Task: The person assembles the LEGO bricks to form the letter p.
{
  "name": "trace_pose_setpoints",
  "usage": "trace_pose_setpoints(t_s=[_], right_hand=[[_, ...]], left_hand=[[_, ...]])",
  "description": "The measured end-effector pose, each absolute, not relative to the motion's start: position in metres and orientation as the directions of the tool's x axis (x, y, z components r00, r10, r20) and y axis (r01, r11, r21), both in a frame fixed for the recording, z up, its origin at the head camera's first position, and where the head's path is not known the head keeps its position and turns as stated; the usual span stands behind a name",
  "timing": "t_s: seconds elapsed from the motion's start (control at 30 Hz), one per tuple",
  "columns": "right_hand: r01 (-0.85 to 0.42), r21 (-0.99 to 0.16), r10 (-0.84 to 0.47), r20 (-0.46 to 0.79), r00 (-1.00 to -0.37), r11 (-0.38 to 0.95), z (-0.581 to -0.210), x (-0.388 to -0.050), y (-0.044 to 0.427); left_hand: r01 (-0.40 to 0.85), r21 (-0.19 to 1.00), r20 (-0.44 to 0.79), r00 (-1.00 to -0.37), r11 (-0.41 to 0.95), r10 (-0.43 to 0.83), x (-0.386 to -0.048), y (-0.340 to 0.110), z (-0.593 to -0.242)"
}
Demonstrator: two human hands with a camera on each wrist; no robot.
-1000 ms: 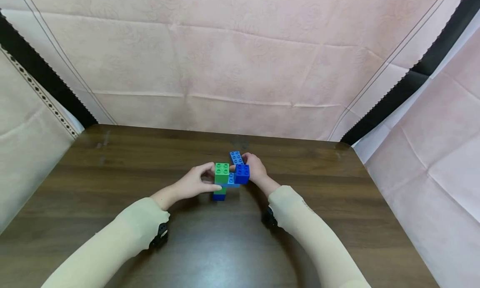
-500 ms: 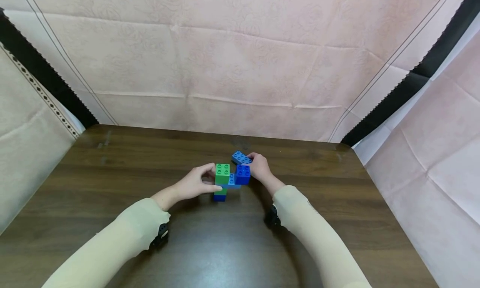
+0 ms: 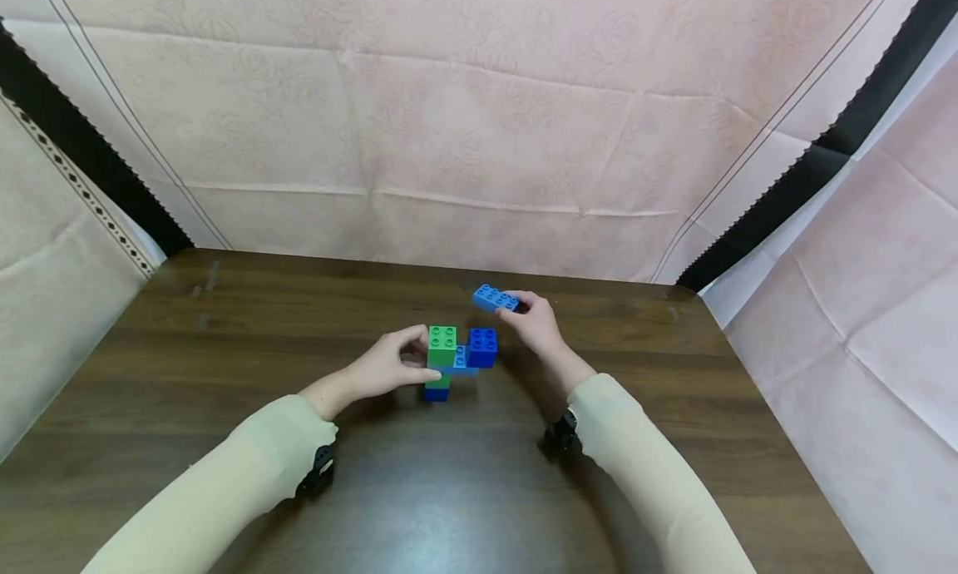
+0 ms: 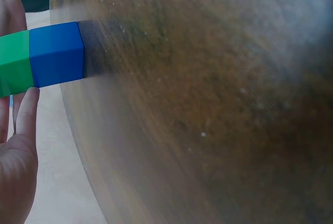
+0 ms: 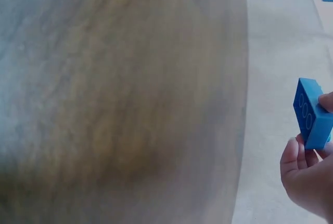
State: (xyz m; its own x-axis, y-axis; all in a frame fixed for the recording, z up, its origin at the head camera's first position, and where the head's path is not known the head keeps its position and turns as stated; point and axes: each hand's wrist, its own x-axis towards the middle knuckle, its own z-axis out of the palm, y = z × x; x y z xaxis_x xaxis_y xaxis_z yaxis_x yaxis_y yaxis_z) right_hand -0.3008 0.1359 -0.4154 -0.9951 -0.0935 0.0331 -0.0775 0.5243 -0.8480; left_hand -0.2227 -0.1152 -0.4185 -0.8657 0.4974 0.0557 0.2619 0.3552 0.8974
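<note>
A stack of toy building bricks stands on the table, with a green brick (image 3: 441, 347) on top. Below it a light blue brick (image 3: 466, 371) sticks out to the right and carries a dark blue brick (image 3: 482, 348). Another dark blue brick (image 3: 437, 396) forms the foot, which the left wrist view shows under a green brick (image 4: 14, 62). My left hand (image 3: 377, 366) grips the stack's left side between thumb and fingers. Up and to the right, apart from the stack, my right hand (image 3: 539, 329) pinches a loose light blue brick (image 3: 494, 298). In the right wrist view its tubed underside shows.
The brown wooden table (image 3: 299, 308) extends around both hands. A pale patterned cloth (image 3: 449, 125) hangs behind its far edge. Black bands (image 3: 838, 141) run down the cloth at either side. A dark wrist device (image 3: 561, 432) sits at the right cuff.
The right hand has drawn the light blue brick away from the stack, up and to the right, turning it on the way. My left hand and the stack have stayed put.
</note>
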Motion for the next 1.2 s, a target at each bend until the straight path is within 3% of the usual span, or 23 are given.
trace_pose_setpoints(t_s=[0.4, 1.2], right_hand=[[-0.084, -0.873, -0.117, 0.031, -0.993, 0.481, -0.401, -0.293, 0.143], [-0.252, -0.888, -0.323, 0.126, -0.938, 0.384, -0.358, -0.262, 0.141]], left_hand=[[0.266, 0.900, 0.064, -0.863, 0.345, 0.501, -0.223, -0.116, -0.419], [0.263, 0.894, 0.053, -0.867, 0.363, 0.496, -0.222, -0.115, -0.418]])
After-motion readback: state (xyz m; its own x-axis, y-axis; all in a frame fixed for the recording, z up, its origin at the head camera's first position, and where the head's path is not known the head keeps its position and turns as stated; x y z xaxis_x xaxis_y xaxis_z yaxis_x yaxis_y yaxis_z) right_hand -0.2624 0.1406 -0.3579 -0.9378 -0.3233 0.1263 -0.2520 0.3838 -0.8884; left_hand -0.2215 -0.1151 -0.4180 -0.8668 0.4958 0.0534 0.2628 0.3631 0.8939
